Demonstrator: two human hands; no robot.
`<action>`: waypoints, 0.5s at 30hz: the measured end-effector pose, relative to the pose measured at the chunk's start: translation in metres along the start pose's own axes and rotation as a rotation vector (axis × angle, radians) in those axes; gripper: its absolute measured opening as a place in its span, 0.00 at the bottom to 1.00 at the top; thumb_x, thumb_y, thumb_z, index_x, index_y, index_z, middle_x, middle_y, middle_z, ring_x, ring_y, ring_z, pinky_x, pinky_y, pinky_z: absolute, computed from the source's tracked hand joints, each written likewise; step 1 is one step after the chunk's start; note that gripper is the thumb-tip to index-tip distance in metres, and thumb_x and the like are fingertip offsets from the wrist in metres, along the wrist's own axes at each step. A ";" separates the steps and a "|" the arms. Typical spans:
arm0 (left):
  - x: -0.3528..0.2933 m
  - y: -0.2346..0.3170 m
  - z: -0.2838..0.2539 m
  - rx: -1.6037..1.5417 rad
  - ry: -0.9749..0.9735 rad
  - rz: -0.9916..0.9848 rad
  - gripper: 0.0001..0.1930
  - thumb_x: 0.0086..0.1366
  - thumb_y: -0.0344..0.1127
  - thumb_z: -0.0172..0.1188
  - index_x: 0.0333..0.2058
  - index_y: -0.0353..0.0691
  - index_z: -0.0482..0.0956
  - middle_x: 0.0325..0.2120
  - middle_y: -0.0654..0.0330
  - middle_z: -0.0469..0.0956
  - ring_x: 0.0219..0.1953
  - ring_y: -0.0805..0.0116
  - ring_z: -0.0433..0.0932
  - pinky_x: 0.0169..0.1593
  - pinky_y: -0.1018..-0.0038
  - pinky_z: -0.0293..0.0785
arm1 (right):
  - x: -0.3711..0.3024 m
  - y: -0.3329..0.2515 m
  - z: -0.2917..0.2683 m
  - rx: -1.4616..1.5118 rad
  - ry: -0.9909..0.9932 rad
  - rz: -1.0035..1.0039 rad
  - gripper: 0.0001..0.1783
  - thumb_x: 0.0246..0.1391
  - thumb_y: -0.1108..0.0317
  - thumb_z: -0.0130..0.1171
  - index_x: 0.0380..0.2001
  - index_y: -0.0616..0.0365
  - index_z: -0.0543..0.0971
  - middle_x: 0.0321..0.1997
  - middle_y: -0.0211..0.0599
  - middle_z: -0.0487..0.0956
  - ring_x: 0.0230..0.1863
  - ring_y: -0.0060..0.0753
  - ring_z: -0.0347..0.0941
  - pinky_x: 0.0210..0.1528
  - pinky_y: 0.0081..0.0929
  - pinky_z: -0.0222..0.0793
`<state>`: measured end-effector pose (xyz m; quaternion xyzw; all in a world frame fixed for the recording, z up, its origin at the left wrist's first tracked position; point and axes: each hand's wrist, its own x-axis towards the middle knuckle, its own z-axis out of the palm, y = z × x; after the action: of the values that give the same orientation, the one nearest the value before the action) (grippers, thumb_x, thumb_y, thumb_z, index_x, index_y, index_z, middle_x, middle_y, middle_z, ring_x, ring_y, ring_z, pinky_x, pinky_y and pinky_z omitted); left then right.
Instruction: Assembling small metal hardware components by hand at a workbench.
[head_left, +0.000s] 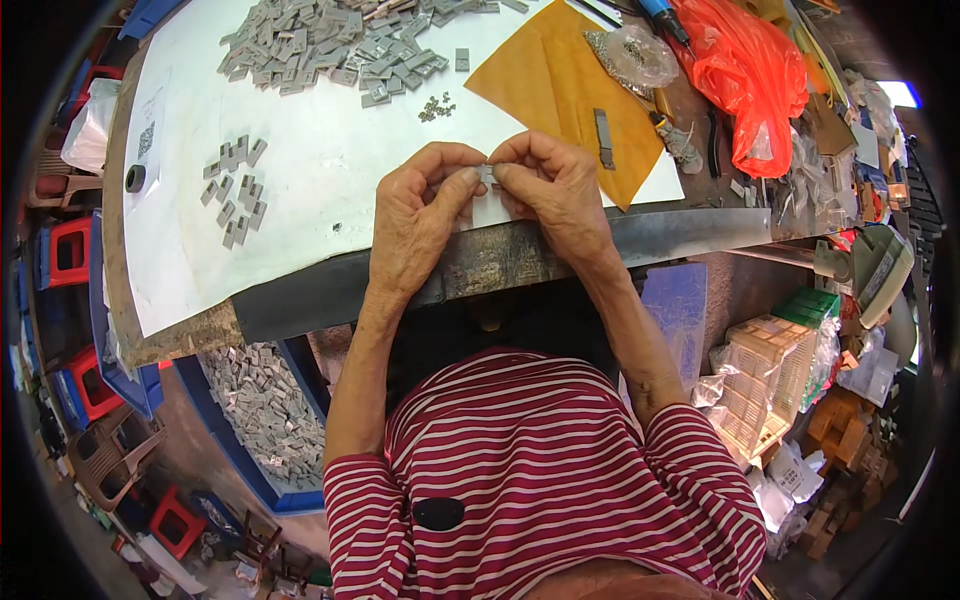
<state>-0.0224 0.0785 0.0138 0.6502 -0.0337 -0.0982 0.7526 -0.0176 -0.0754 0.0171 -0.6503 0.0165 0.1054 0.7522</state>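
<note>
Both L hand & R hand are closed, pinching a grey piece btwn them, mostly hidden, over white paper nr the table front edge. Big pile of grey pcs sits at far side, w/ tiny bits just nearer; small group lies well off to L, brown sheet w/ grey strip to R.

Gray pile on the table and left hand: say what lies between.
In the head view, a small cluster of tiny parts, between gray pile and left hand.
</note>
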 end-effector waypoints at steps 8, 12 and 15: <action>-0.006 0.009 -0.012 0.540 0.007 0.299 0.10 0.54 0.25 0.58 0.37 0.33 0.76 0.27 0.59 0.77 0.27 0.76 0.74 0.32 0.80 0.70 | 0.002 -0.007 0.008 -0.133 0.017 0.018 0.03 0.47 0.75 0.55 0.27 0.64 0.75 0.17 0.23 0.70 0.17 0.10 0.61 0.18 0.11 0.55; -0.004 0.009 -0.014 0.670 0.021 0.451 0.09 0.54 0.25 0.58 0.36 0.33 0.75 0.28 0.53 0.77 0.28 0.64 0.77 0.32 0.75 0.71 | 0.002 -0.006 0.010 -0.064 -0.005 0.057 0.05 0.50 0.73 0.56 0.30 0.63 0.76 0.17 0.24 0.71 0.17 0.12 0.62 0.19 0.10 0.56; -0.008 0.010 -0.025 0.661 0.056 0.418 0.08 0.53 0.27 0.56 0.33 0.35 0.73 0.27 0.51 0.74 0.29 0.53 0.74 0.33 0.67 0.70 | 0.004 -0.005 0.013 -0.036 -0.094 0.075 0.08 0.53 0.71 0.54 0.34 0.64 0.76 0.19 0.27 0.72 0.19 0.13 0.64 0.21 0.09 0.58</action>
<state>-0.0246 0.1060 0.0210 0.8390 -0.1746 0.0914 0.5072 -0.0141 -0.0623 0.0233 -0.6570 0.0035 0.1641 0.7358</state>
